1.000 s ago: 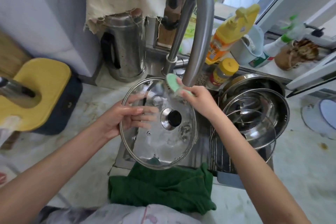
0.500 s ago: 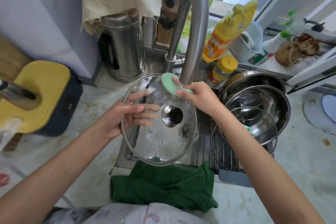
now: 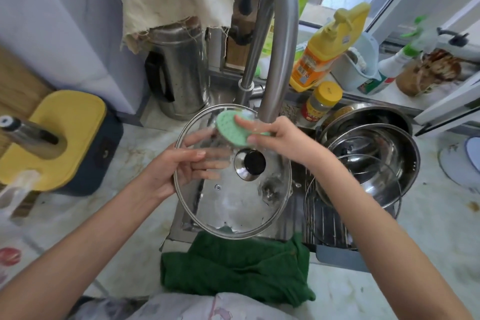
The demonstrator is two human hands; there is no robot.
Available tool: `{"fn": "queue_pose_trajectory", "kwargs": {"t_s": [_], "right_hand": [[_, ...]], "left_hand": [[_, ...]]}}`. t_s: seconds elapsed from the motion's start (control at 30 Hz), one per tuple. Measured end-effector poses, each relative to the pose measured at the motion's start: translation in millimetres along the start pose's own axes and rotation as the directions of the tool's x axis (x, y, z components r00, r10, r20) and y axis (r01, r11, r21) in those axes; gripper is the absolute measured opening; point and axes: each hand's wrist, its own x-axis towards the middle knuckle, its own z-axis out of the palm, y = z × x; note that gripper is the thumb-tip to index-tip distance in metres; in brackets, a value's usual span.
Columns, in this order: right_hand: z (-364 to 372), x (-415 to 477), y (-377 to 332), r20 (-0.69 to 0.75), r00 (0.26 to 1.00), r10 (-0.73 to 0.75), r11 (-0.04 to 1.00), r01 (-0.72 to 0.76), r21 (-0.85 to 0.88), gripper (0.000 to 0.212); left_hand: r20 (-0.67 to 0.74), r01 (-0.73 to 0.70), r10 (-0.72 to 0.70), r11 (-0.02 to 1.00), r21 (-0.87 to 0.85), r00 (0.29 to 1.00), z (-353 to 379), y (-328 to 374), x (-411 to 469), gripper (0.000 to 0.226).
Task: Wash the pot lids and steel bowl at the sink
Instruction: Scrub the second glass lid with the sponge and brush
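Left fingers (image 3: 210,163) spread, blurred behind gripped glass lid (image 3: 233,205); right fingers (image 3: 249,122) pinching green sponge (image 3: 230,131).

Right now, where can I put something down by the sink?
Bare counter between the yellow box and the sink, in front of the kettle, and right of the bowls. The sink and the back ledge with bottles are crowded.

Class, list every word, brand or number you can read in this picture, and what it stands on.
No text is legible.
Yellow detergent bottle: orange label print too blurred.
Yellow-lidded jar: red label too small to read.
White spray bottle: label blurred.
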Motion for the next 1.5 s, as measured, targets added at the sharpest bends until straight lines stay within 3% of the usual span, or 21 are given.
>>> {"fn": "queue_pose_trajectory", "kwargs": {"t_s": [0.07, 0.13, 0.23, 0.4, 0.53, 0.67, 0.8, 0.93, 1.03, 1.1, 1.2, 1.3, 1.33, 1.43, 1.5], "right_hand": [[-19.2, 0.5, 9.9, -0.073, 0.995, 0.067, 0.997, -0.064, 0.033, 0.018], [-17.5, -0.4, 8.3, -0.108, 0.992, 0.060, 0.998, -0.060, 0.004, 0.029], [0.0, 2.9, -2.1, 0.048, 0.996, -0.071, 0.985, 0.078, -0.155, 0.040], [-26.5, -0.4, 9.3, -0.086, 0.995, 0.048, 0.998, -0.052, -0.043, 0.027], [-7.9, 0.9, -11.6, 0.020, 0.996, -0.083, 0.986, 0.085, -0.142, 0.046], [-41.6, -8.9, 6.6, -0.143, 0.989, 0.042, 0.961, -0.079, -0.266, 0.042], [-15.9, -10.6, -21.2, -0.049, 0.990, -0.133, 0.948, 0.113, -0.298, 0.041], [-34.5, -11.1, 3.9, -0.277, 0.960, -0.047, 0.897, -0.081, -0.434, 0.037], [-17.5, -13.6, -3.3, -0.217, 0.965, -0.150, 0.870, 0.025, -0.492, 0.035], [-12.4, -12.4, -5.2, -0.213, 0.958, -0.192, 0.859, 0.059, -0.509, 0.034], [-21.3, -12.6, 0.8, -0.383, 0.917, -0.108, 0.863, -0.104, -0.494, 0.034], [-3.9, -15.3, -13.3, -0.239, 0.934, -0.264, 0.846, 0.105, -0.523, 0.032], [-3.3, -12.8, -11.8, -0.229, 0.936, -0.268, 0.838, 0.109, -0.535, 0.033], [-15.7, -4.5, 4.6, -0.406, 0.908, -0.100, 0.860, -0.127, -0.495, 0.035], [-5.7, -9.9, 0.7, -0.338, 0.927, -0.161, 0.894, -0.007, -0.448, 0.032]], "left_hand": [[0.026, -0.011, 0.010, 1.000, 0.027, 1.000, -0.4, 2.0, -1.1, 0.076], [0.023, -0.013, 0.013, 1.000, 0.002, 1.000, -2.0, 3.6, -0.8, 0.078], [0.008, -0.003, 0.003, 1.000, -0.026, 1.000, 0.8, 2.8, 1.4, 0.082], [0.019, -0.015, 0.015, 1.000, -0.004, 1.000, 1.6, 5.8, -1.7, 0.082], [0.010, -0.008, 0.009, 1.000, -0.015, 1.000, 5.0, 6.6, 1.9, 0.093], [0.034, -0.033, 0.032, 0.999, 0.025, 0.999, 4.5, 10.6, -2.7, 0.080], [0.033, -0.031, 0.031, 1.000, -0.001, 0.999, 7.2, 9.1, 1.1, 0.081], [0.030, -0.045, 0.045, 0.999, -0.012, 0.999, 4.3, 9.2, -0.5, 0.082], [0.027, -0.046, 0.046, 0.999, -0.001, 0.999, 2.8, 10.8, -2.3, 0.080], [0.041, -0.047, 0.047, 0.999, 0.002, 0.998, 3.1, 10.6, -2.0, 0.080], [0.042, -0.051, 0.051, 0.999, 0.007, 0.998, 3.0, 10.7, -3.2, 0.081], [0.021, -0.040, 0.040, 0.999, 0.007, 0.999, 2.2, 10.6, -3.0, 0.083], [0.020, -0.035, 0.035, 0.999, 0.004, 0.999, 2.0, 9.3, -2.1, 0.084], [0.022, -0.034, 0.033, 0.999, 0.010, 0.999, 2.1, 8.2, -2.8, 0.084], [0.018, -0.036, 0.036, 0.999, 0.015, 0.999, 1.4, 8.9, -3.1, 0.081]]}}
